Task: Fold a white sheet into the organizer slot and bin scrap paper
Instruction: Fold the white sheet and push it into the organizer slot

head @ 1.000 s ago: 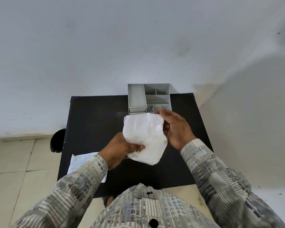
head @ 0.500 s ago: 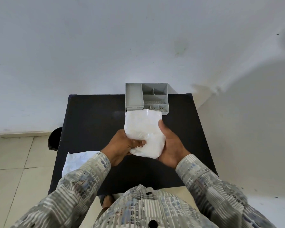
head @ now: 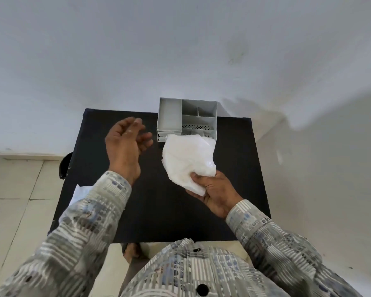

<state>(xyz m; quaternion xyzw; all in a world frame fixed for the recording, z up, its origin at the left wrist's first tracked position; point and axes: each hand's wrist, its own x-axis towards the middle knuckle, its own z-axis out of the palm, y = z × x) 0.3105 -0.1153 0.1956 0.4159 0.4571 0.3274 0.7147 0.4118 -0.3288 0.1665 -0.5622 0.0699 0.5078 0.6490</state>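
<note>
A folded white sheet (head: 189,159) is held above the black table (head: 159,211) by my right hand (head: 214,192), which grips its lower corner. The sheet's top edge reaches the front of the grey organizer (head: 186,118), which stands at the table's far edge against the wall and has a long left slot and several smaller compartments. My left hand (head: 125,146) floats free to the left of the sheet, palm turned inward, fingers apart, holding nothing. Another white paper (head: 78,192) lies at the table's left edge, partly hidden by my left sleeve.
A dark round bin (head: 64,166) stands on the tiled floor just left of the table. White walls close in behind the table and on the right. A foot (head: 133,250) shows under the table's near edge.
My left hand has let go of the sheet and moved up and left. The right hand alone now holds the sheet, shifted down to its lower corner.
</note>
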